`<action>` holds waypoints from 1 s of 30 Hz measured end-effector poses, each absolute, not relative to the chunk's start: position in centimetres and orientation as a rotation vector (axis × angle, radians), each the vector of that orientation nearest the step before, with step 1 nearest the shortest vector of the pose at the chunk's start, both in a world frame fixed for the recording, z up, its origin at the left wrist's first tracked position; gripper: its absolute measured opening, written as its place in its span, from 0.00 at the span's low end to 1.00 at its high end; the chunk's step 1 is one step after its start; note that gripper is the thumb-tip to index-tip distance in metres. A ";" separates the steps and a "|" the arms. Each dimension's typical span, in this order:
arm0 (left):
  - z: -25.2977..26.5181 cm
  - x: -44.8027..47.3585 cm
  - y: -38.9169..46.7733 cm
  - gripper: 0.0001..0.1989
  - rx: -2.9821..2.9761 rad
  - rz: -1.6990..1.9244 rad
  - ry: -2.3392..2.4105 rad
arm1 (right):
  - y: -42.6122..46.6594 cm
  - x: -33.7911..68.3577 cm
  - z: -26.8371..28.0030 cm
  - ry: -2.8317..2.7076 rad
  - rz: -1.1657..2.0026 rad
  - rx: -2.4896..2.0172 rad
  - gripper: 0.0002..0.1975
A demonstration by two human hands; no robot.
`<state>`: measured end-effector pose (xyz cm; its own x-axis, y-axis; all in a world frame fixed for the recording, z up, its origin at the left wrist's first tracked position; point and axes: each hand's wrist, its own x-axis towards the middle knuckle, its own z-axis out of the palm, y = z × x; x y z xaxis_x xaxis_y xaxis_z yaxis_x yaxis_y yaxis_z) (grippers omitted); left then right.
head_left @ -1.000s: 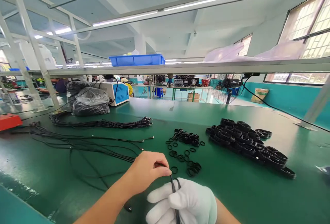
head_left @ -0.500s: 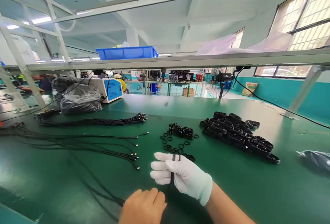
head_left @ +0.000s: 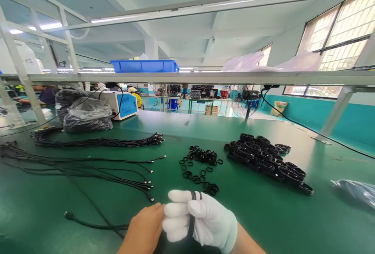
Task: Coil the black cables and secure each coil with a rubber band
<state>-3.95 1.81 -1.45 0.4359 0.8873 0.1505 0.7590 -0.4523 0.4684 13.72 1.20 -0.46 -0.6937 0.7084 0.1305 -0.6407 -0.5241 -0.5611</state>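
My bare left hand [head_left: 144, 224] is closed at the bottom centre, its fingertips hidden behind my right hand. A black cable [head_left: 93, 224] runs leftward from it over the green table; one end with a plug [head_left: 68, 215] lies free. My right hand [head_left: 202, 221], in a white glove, is palm up beside it. Dark cable strands [head_left: 191, 224] pass round its fingers, with the thumb bent over them. Just beyond lie a heap of small black rings [head_left: 202, 154] and several loose rings [head_left: 212, 187].
On the left lie bundles of straight black cables [head_left: 99, 141]. Coiled black cables [head_left: 263, 154] are piled at right, near a plastic bag [head_left: 356, 191]. A blue-and-white machine [head_left: 124, 103] and bagged goods [head_left: 88, 115] stand behind. A shelf [head_left: 199, 77] with a blue tray [head_left: 145, 66] spans above.
My left hand has moved up and left, to the fingers of my gloved hand, which has dropped lower in view. The plugged cable end has come into sight at left. The view has tilted up slightly.
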 end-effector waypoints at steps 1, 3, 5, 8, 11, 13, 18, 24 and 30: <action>-2.1 -4.2 1.1 0.16 2.501 0.501 1.544 | 1.4 13.8 -0.1 -0.716 2.197 -0.127 0.18; -2.9 -4.3 -0.3 0.16 2.751 0.426 1.677 | 1.7 13.8 0.5 -0.682 2.148 -0.118 0.17; -3.2 -3.6 -1.5 0.15 2.909 0.418 1.634 | 1.8 13.8 0.7 -0.705 2.089 -0.188 0.16; -2.3 -2.2 -2.3 0.14 2.988 0.447 1.529 | 1.6 13.6 0.4 -0.790 2.024 -0.411 0.19; 0.1 -1.8 -1.9 0.08 2.972 0.393 1.446 | 1.2 13.5 -0.3 -0.910 2.032 -0.606 0.22; 2.3 -2.4 -1.2 0.04 2.936 0.326 1.374 | 0.9 13.5 -0.7 -1.039 2.126 -0.575 0.20; 5.2 -4.5 1.0 0.05 2.442 0.422 1.177 | 0.1 13.3 -1.8 -1.137 2.438 -0.371 0.24; 1.1 -4.3 2.2 0.08 1.940 0.601 1.137 | -0.4 11.8 -2.4 -0.873 2.525 -0.236 0.19; -1.4 -4.6 0.4 0.14 2.144 0.599 1.417 | 0.6 11.8 -0.4 -0.659 2.131 -0.116 0.19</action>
